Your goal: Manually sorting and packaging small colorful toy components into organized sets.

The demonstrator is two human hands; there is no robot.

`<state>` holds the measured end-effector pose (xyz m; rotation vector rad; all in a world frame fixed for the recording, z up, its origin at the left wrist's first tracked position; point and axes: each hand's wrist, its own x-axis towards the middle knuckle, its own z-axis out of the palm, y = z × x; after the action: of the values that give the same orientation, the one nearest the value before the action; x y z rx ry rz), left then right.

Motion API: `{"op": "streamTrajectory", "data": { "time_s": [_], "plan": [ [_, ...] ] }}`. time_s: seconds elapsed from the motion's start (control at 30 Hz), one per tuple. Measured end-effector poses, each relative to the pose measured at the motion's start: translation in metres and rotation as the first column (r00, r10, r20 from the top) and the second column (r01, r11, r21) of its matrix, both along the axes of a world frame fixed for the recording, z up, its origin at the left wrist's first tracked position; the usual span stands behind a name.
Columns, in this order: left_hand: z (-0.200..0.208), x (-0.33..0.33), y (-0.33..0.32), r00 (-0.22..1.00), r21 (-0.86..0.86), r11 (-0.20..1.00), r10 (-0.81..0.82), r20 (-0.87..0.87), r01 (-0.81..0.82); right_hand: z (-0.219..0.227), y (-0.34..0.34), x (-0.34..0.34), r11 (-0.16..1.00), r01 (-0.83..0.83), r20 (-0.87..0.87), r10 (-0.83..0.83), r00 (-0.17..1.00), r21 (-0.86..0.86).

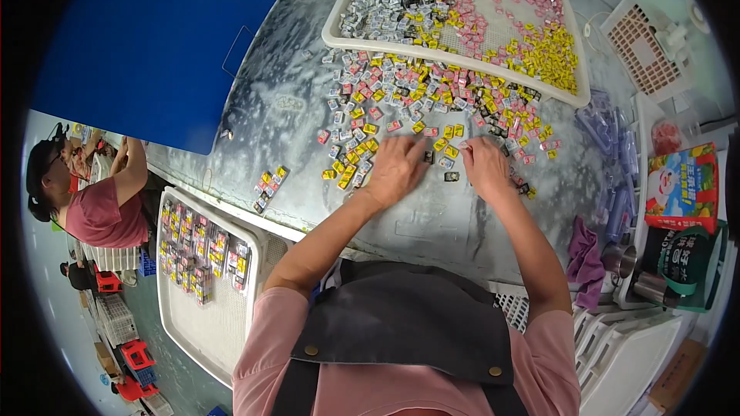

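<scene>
Small rectangular pieces (432, 85) in yellow, pink, white and black lie in a wide loose spread on the grey table (347, 231). My left hand (397, 169) rests low over the table with its fingers stretched forward, at the edge of a cluster of yellow and white pieces (352, 160). My right hand (488, 169) has thumb and fingers drawn together at the table; what they pinch is too small to make out. Between the hands lie several yellow pieces (449, 139) and, nearer me, a single black piece (452, 176).
A white tray (455, 52) of pieces sorted by colour stands at the back. At lower left, another tray (208, 335) bears packed rows. A blue panel (154, 46) covers the far left, a person (104, 200) works beyond. Clear plastic tubes (620, 154) and a purple cloth (586, 262) lie right.
</scene>
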<state>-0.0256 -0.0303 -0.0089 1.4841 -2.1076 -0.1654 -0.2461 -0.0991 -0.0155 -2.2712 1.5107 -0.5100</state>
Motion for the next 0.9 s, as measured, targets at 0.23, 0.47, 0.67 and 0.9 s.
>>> {"op": "streamTrajectory", "data": {
  "time_s": [0.23, 0.47, 0.67, 0.9],
  "plan": [
    [-0.019, -0.013, -0.002, 0.999, -0.010, 1.000, 0.006, -0.050, -0.007, 0.004, -0.002, -0.003, 0.967, -0.223, 0.020, 0.227, 0.974, -0.122],
    [-0.021, -0.010, 0.009, 0.997, 0.022, 0.999, 0.039, -0.066, -0.037, 0.028, -0.001, 0.001, 0.938, -0.324, 0.004, 0.326, 0.945, 0.128],
    [-0.012, -0.015, 0.022, 0.997, 0.023, 0.999, 0.045, -0.066, -0.044, 0.027, -0.005, 0.003, 0.832, -0.550, -0.119, 0.555, 0.823, 0.077],
    [-0.015, -0.031, 0.017, 0.999, 0.012, 1.000, 0.020, -0.047, -0.020, 0.021, -0.004, -0.002, 0.858, -0.501, -0.116, 0.513, 0.851, 0.115]
  ]
}}
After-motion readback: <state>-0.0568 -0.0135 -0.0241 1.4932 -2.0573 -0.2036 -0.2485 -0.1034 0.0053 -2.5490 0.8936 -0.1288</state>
